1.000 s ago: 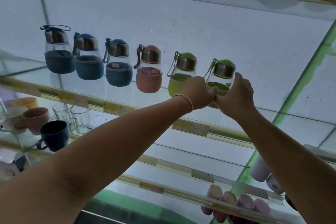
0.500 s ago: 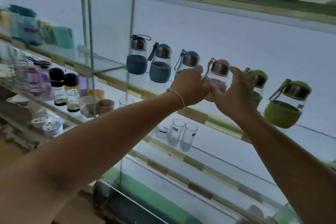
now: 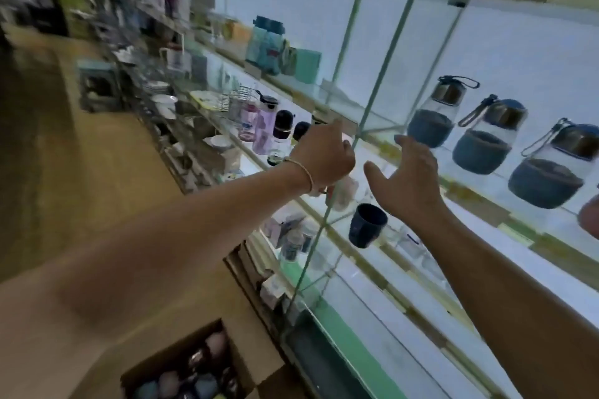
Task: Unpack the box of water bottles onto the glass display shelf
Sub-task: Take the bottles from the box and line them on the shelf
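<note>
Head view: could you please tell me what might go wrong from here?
The open right hand hovers beside the vertical glass divider; a hasty swing could strike it. The open brown cardboard box of bottles sits on the tan floor close below; a step might kick it.

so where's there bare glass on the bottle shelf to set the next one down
A narrow bare patch lies between the glass divider and the leftmost blue-sleeved bottle, above the right hand. A bare strip runs between the three blue-sleeved bottles and the shelf's front edge. Left of the divider, the bay of purple and black-capped bottles is crowded.
</note>
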Demonstrator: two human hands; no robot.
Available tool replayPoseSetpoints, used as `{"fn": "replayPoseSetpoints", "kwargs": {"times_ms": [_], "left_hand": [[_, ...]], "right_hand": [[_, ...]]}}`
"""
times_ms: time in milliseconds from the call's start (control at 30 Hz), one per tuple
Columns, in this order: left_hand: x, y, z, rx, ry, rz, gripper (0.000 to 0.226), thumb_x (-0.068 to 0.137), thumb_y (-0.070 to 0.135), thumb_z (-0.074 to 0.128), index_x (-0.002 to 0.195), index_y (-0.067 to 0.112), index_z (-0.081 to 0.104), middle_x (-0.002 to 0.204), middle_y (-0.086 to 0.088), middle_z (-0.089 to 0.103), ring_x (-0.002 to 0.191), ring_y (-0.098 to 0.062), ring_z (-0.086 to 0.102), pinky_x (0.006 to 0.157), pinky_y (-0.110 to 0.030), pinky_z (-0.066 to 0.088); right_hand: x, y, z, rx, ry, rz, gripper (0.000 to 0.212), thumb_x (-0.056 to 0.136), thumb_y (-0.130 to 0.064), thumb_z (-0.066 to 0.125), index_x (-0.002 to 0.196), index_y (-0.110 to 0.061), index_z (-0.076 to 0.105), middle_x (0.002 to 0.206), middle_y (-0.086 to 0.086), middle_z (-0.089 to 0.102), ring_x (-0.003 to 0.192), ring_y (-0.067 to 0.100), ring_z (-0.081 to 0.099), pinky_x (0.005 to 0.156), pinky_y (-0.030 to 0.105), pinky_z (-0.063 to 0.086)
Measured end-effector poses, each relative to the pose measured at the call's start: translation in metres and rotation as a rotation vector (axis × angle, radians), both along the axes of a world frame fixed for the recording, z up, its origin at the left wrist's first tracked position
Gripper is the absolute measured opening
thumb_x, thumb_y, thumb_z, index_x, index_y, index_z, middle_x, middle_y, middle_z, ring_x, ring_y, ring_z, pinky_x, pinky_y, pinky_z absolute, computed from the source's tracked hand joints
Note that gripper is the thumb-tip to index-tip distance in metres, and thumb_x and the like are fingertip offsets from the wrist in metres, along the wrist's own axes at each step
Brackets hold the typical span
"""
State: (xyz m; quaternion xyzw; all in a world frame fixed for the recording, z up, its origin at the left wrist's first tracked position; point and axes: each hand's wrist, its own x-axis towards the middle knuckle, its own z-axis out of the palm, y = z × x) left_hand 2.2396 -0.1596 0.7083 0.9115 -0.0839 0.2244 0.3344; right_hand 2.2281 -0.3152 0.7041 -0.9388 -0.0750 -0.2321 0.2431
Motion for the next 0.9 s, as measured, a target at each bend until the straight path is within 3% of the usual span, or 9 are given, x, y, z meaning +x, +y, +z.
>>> {"fn": "replayPoseSetpoints", "kwargs": {"times_ms": [100,233,300,467,533,633,733,800,900], "left_hand": [[-0.004,0.05,-0.015,0.014,0.092,0.096,0.025,0.092,0.013,0.045,0.112,0.002,0.053,0.089,-0.014,0.059,0.088,-0.03,0.055,0.069,-0.03,0.034],[-0.005,0.104,-0.043,0.025,0.224,0.187,0.043,0.093,0.019,0.045,0.132,0.002,0.046,0.112,-0.019,0.062,0.105,-0.033,0.057,0.081,-0.036,0.047],[-0.007,0.127,-0.061,0.024,0.315,0.226,0.047,0.095,0.022,0.044,0.137,0.003,0.041,0.117,-0.018,0.061,0.102,-0.031,0.058,0.073,-0.034,0.046],[-0.016,0.171,-0.111,-0.042,0.488,0.313,0.009,0.098,0.02,0.045,0.098,0.011,0.047,0.079,-0.006,0.049,0.073,-0.026,0.053,0.054,-0.029,0.035],[-0.016,0.183,-0.132,-0.078,0.536,0.366,0.016,0.098,0.021,0.046,0.085,0.014,0.041,0.075,-0.003,0.046,0.067,-0.02,0.049,0.049,-0.028,0.033],[-0.015,0.197,-0.171,-0.114,0.608,0.442,0.015,0.099,0.026,0.046,0.104,0.012,0.045,0.083,-0.004,0.053,0.065,-0.015,0.046,0.049,-0.027,0.031],[-0.012,0.203,-0.216,-0.137,0.706,0.504,0.037,0.1,0.028,0.046,0.128,0.003,0.048,0.11,-0.012,0.06,0.088,-0.021,0.053,0.073,-0.03,0.044],[-0.011,0.204,-0.25,-0.158,0.763,0.543,0.031,0.098,0.03,0.048,0.119,0.007,0.051,0.11,-0.012,0.061,0.091,-0.023,0.055,0.076,-0.031,0.043],[-0.011,0.202,-0.294,-0.226,0.814,0.587,0.017,0.096,0.027,0.051,0.089,0.013,0.045,0.087,-0.002,0.055,0.081,-0.021,0.052,0.069,-0.028,0.038]], "right_hand": [[0.009,0.049,-0.017,0.032,0.053,0.096,0.066,0.091,-0.038,0.064,0.145,-0.009,0.04,0.147,0.015,0.041,0.139,0.03,0.032,0.11,0.036,0.026],[0.022,0.103,-0.043,0.027,0.134,0.197,0.066,0.088,-0.041,0.065,0.142,-0.009,0.045,0.138,0.016,0.048,0.133,0.033,0.039,0.109,0.041,0.031],[0.03,0.126,-0.061,0.02,0.176,0.255,0.066,0.085,-0.047,0.063,0.138,-0.01,0.048,0.136,0.014,0.05,0.131,0.033,0.042,0.107,0.043,0.035],[0.044,0.171,-0.113,-0.049,0.341,0.394,0.067,0.091,-0.038,0.064,0.147,-0.01,0.04,0.146,0.011,0.043,0.138,0.029,0.037,0.109,0.039,0.032],[0.051,0.184,-0.136,-0.053,0.412,0.437,0.066,0.091,-0.038,0.063,0.147,-0.012,0.039,0.147,0.01,0.042,0.138,0.028,0.037,0.111,0.04,0.032],[0.065,0.202,-0.179,-0.113,0.518,0.489,0.067,0.091,-0.041,0.062,0.147,-0.013,0.038,0.146,0.011,0.042,0.137,0.028,0.037,0.111,0.043,0.032],[0.078,0.213,-0.22,-0.15,0.627,0.547,0.067,0.089,-0.042,0.062,0.144,-0.01,0.043,0.141,0.013,0.047,0.133,0.03,0.043,0.106,0.041,0.038],[0.085,0.219,-0.248,-0.173,0.676,0.58,0.066,0.083,-0.046,0.061,0.137,-0.01,0.049,0.132,0.013,0.054,0.125,0.032,0.049,0.102,0.042,0.044],[0.096,0.224,-0.296,-0.212,0.759,0.624,0.066,0.082,-0.043,0.062,0.137,-0.009,0.05,0.13,0.012,0.056,0.123,0.031,0.051,0.103,0.045,0.046]]}}
